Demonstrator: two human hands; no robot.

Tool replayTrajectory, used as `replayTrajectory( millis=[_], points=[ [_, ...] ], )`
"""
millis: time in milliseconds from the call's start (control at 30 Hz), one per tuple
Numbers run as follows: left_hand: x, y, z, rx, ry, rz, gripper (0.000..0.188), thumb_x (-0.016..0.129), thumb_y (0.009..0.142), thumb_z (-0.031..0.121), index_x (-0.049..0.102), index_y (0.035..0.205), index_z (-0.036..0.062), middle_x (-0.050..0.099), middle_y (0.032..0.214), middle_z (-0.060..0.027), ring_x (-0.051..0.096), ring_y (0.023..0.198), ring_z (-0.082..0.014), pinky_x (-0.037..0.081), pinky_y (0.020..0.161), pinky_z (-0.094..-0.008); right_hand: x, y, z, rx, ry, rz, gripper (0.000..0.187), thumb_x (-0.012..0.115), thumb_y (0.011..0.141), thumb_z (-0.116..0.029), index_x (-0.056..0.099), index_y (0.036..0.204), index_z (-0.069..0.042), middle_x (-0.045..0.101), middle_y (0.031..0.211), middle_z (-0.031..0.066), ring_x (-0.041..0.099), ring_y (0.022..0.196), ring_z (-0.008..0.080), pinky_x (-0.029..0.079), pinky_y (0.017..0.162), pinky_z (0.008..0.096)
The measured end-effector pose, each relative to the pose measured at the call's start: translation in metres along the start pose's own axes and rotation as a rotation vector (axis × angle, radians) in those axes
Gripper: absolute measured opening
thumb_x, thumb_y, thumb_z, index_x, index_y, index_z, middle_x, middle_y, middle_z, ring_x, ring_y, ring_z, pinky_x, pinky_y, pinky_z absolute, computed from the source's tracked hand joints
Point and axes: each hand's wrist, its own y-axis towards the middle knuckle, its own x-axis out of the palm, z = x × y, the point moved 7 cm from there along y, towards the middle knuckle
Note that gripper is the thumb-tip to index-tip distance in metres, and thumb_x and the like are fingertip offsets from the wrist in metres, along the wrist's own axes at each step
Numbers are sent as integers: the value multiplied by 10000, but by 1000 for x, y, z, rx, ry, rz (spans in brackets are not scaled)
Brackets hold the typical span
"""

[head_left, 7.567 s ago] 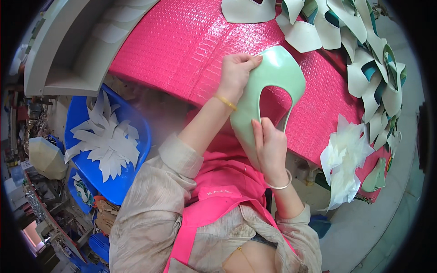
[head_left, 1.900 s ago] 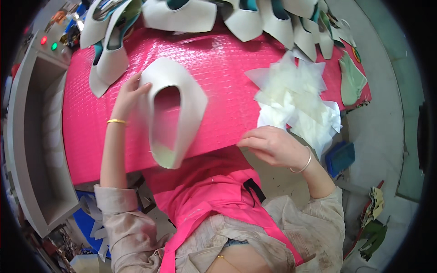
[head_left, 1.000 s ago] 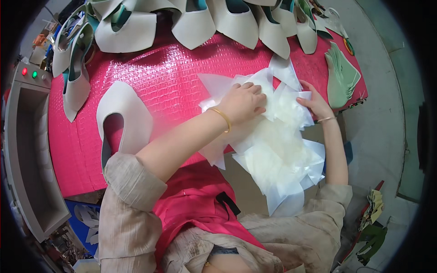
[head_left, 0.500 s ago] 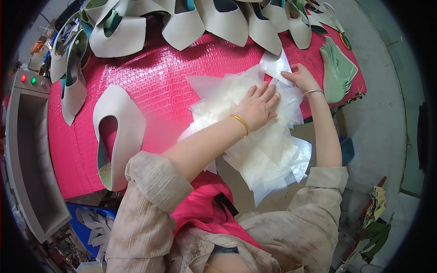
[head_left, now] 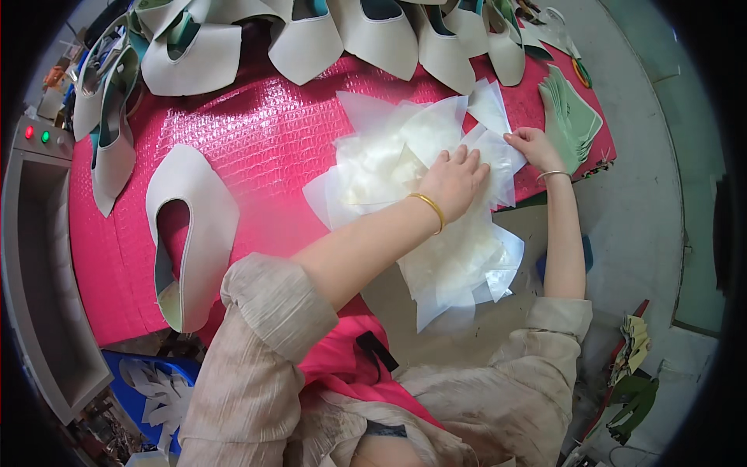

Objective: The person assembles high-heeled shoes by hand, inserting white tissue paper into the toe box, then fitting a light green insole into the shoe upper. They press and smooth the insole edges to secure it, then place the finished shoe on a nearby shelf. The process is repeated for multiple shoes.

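Observation:
A loose heap of translucent whitish sheets lies on the pink table, partly hanging over its near edge. My left hand, with a gold bangle on its wrist, rests flat on the heap with its fingers stretched out. At the heap's right side, my right hand pinches the edge of one sheet between thumb and fingers. Another translucent piece lies just beyond it. To the left stands a single white shoe upper with a pointed toe and a pale green lining at its heel.
Several white shoe uppers line the far edge of the pink table. Fanned pale green pieces lie at the right, near scissors. A grey machine stands left, above a blue bin with white scraps.
My right hand has moved down and right, drawing at a sheet's edge. My left hand has shifted slightly right on the heap, and the sheets have moved a little. The view has shifted slightly.

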Motion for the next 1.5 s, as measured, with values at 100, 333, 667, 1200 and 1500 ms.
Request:
replayTrajectory(
  millis=[100,333,667,1200,1500],
  points=[
    [-7,14,4,-106,32,33,410,507,807,224,469,1186,72,417,1297,-82,439,1093,-213,392,822,-361,2,3,-15,-65,-285,93,281,674,721,-273,604,719,0,561,600,88,510,538,171,413,540,318],
    [24,47,7,6,-54,54,340,494,805,315,481,1084,120,397,1321,-40,424,1093,-170,361,813,-366,5,20,-13,4,-347,-113,263,675,714,-228,573,613,-7,511,525,39,464,488,119,376,471,293],
    [16,39,7,11,-36,69,348,505,777,292,474,1085,134,410,1311,-19,400,1125,-164,349,837,-367,1,24,-29,250,-88,-342,225,637,749,-194,562,589,-55,515,521,-2,453,437,80,327,406,237],
    [28,61,-16,-46,-406,-214,467,563,745,321,459,1150,113,495,1200,-51,414,1152,-222,382,874,-380,-195,-30,-192,-338,934,72,140,572,834,-204,585,833,-65,581,777,15,498,633,74,440,725,236],
    [-1,4,-39,196,-182,-279,453,561,784,325,490,1182,122,341,1358,-77,306,1264,-241,317,978,-422,-28,-79,-172,-294,887,-32,203,482,884,-165,589,961,-10,602,1052,137,625,869,205,489,797,303]
  ],
)
